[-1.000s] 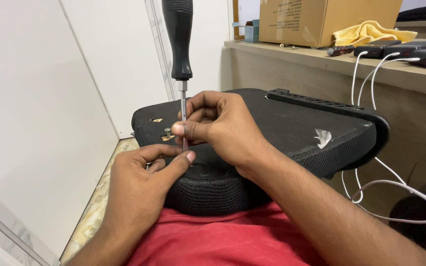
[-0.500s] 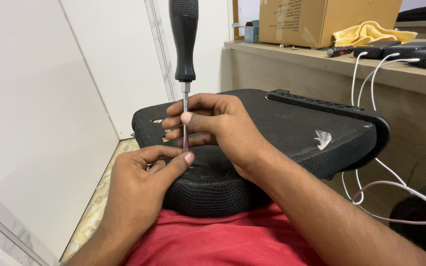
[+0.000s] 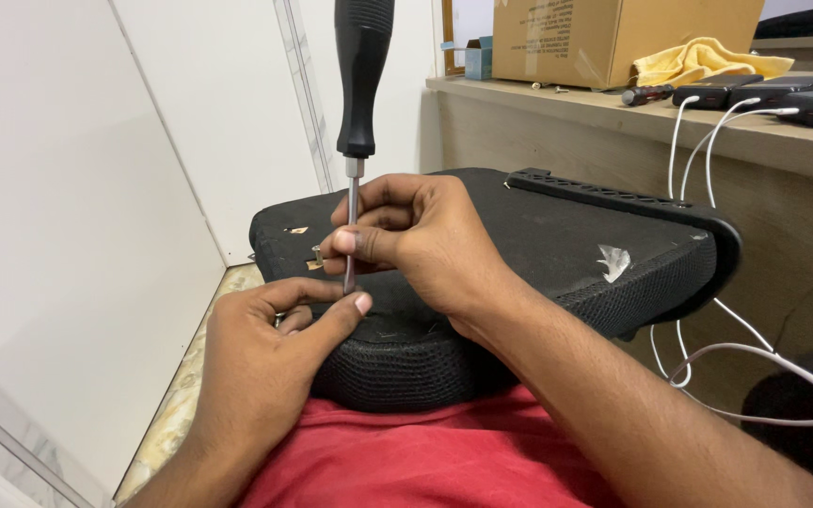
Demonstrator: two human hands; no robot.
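Two hands work on a black mesh seat cushion (image 3: 519,254) lying across the lap. Nearest, the left hand (image 3: 265,362) pinches together at the screwdriver's tip. The right hand (image 3: 416,240) is clamped on the screwdriver (image 3: 361,85) shaft; since a second ago it has slid slightly lower while the tool stays upright. Beyond, the counter (image 3: 708,132) carries a cardboard box (image 3: 613,38) and a yellow cloth (image 3: 698,61).
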